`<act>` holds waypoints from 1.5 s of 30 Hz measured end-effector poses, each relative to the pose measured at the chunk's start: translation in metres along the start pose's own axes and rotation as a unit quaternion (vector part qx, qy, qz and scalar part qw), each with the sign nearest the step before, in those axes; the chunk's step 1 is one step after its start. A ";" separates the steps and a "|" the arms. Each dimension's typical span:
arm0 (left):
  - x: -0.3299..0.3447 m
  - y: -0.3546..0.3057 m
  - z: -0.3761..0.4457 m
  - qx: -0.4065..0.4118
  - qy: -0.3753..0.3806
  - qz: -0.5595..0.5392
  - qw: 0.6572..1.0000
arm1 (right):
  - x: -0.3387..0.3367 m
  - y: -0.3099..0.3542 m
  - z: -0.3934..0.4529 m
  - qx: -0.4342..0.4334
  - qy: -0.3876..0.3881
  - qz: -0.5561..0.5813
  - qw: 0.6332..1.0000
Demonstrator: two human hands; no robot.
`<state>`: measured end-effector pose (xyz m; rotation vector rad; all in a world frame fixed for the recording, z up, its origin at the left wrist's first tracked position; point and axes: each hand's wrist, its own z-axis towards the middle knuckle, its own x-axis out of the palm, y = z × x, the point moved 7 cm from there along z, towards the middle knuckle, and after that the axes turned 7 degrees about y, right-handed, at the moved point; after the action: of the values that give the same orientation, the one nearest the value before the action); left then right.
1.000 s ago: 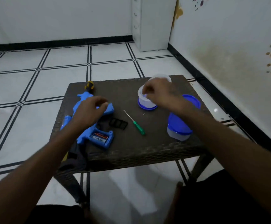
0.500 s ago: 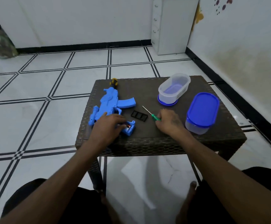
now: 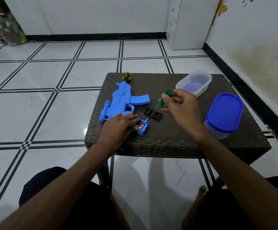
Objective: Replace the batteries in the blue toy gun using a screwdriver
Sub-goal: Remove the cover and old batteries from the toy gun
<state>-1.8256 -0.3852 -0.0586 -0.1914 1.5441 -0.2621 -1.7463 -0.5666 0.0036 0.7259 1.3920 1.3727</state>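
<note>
- Right hand point(image 3: 180, 105): clamped on the green handle of a screwdriver point(image 3: 161, 102), fingers curled round it, forearm reaching in from the near right.
- Left hand point(image 3: 118, 126): laid flat, palm down, fingers together, pressing on the gun's point(image 3: 118, 101) grip end near the table's point(image 3: 176, 143) near edge; nothing gripped.
- Count: one gun, one screwdriver, one black cover point(image 3: 153, 114), two tubs, two hands.
- Screwdriver: tilted, handle up and to the right, thin shaft running down-left, tip at the far right corner of the open battery bay point(image 3: 141, 127).
- Gun: blue plastic, lying on its side on the left half of the table, muzzle with a yellow-and-black tip at the far edge, curved magazine sticking out to the right.
- Battery bay: lid off, a battery with a red and black label visible inside; number of batteries not clear.
- Cover: flat on the table just right of the bay, under the shaft.
- Open tub point(image 3: 194, 83): clear, far right, tilted.
- Lidded tub point(image 3: 224, 113): blue lid on, at the right edge.
</note>
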 end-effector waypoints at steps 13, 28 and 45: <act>-0.004 -0.006 -0.002 -0.015 0.006 0.030 0.999 | 0.033 0.010 0.007 -0.121 0.035 -0.241 0.962; -0.003 -0.007 -0.003 -0.021 0.019 0.026 0.999 | 0.013 -0.031 -0.028 0.000 -0.072 0.065 0.995; -0.010 -0.013 -0.005 -0.015 0.000 0.038 0.999 | 0.004 -0.053 -0.031 0.113 -0.148 0.269 0.945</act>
<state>-1.8315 -0.3942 -0.0455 -0.1573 1.5526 -0.1792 -1.7638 -0.5833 -0.0529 1.4856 1.1610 1.4406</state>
